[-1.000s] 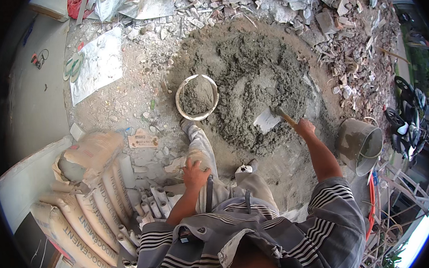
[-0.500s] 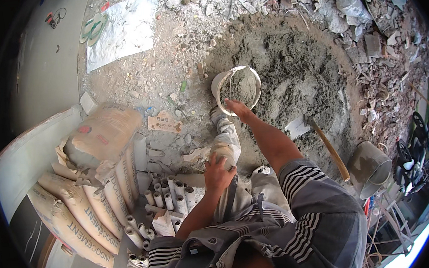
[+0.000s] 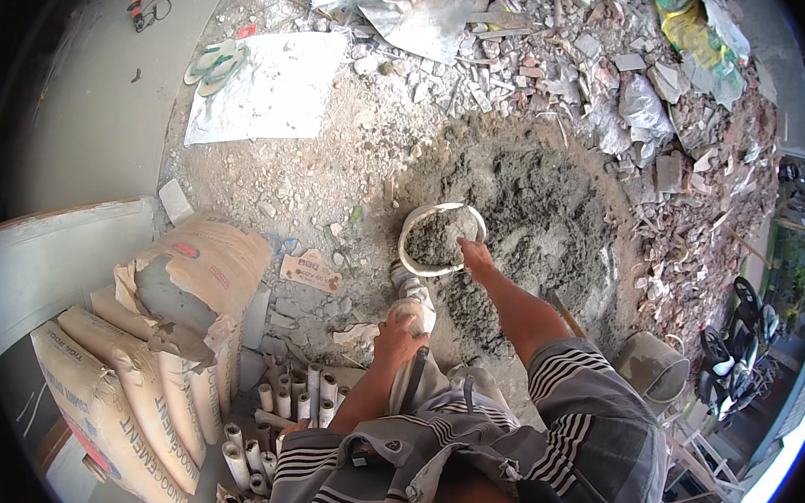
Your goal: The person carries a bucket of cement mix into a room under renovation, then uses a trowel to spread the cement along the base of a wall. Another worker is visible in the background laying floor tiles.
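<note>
A white bucket (image 3: pixel 404 251) filled with grey wet mortar (image 3: pixel 434 236) is at the left edge of a mortar heap. My right hand (image 3: pixel 477 256) is closed on the right side of its rim; the fingertips are partly hidden against the mortar. My left hand (image 3: pixel 397 338) rests over my bent left knee, fingers spread and holding nothing. The large heap of wet mortar (image 3: pixel 547 210) spreads on the ground to the right of the bucket. Beside my right forearm a wooden tool handle (image 3: pixel 568 317) shows; my arm and sleeve cover part of the tool.
Several paper cement bags (image 3: pixel 125 384) stand at left, one torn open bag (image 3: pixel 210 263) on top. Rolled tubes (image 3: pixel 301 396) stand close to my left arm. A second, grey bucket (image 3: pixel 654 365) lies tipped at right. Rubble (image 3: pixel 687 225) borders the heap. Sandals (image 3: pixel 216 67) lie on a white sheet (image 3: pixel 272 84).
My right hand has shifted from the near side of the bucket to the right side of its rim. The view has tilted farther out, so the scene sits lower. My left hand stays on the knee.
</note>
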Action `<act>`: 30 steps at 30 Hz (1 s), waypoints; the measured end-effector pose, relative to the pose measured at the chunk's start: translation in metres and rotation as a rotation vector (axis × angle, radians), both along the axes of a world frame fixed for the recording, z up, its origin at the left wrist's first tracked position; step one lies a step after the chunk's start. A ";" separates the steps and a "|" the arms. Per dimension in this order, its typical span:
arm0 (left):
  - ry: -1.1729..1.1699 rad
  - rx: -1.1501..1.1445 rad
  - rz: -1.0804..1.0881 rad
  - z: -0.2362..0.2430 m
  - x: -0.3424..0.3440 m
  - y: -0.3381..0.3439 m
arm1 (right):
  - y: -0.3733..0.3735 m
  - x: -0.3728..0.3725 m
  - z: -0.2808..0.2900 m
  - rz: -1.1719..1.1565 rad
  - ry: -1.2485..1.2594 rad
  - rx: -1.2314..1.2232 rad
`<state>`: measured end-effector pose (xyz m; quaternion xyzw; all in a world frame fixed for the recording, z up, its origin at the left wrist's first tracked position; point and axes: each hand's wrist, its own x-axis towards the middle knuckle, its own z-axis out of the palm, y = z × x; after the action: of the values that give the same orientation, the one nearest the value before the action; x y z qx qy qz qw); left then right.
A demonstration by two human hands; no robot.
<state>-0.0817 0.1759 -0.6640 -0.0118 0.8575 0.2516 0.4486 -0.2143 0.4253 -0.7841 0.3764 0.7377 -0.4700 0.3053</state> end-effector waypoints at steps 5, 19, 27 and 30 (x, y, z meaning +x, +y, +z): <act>-0.201 0.220 0.074 0.021 0.002 -0.081 | 0.013 -0.026 0.077 -0.443 -0.140 -0.133; 0.174 0.107 1.014 0.122 -0.105 -0.277 | 0.044 -0.042 0.195 -0.924 -0.077 -0.101; 0.067 0.304 1.739 0.122 -0.200 -0.324 | 0.075 -0.124 0.255 -0.954 -0.053 -0.226; 0.036 0.090 1.716 0.127 -0.242 -0.339 | 0.060 -0.169 0.256 -0.943 -0.069 -0.232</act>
<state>-0.3239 -0.1635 -0.5373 -0.6344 0.5482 0.5376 0.0893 -0.3829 0.4854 -0.5280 0.6486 0.4190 -0.6233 0.1234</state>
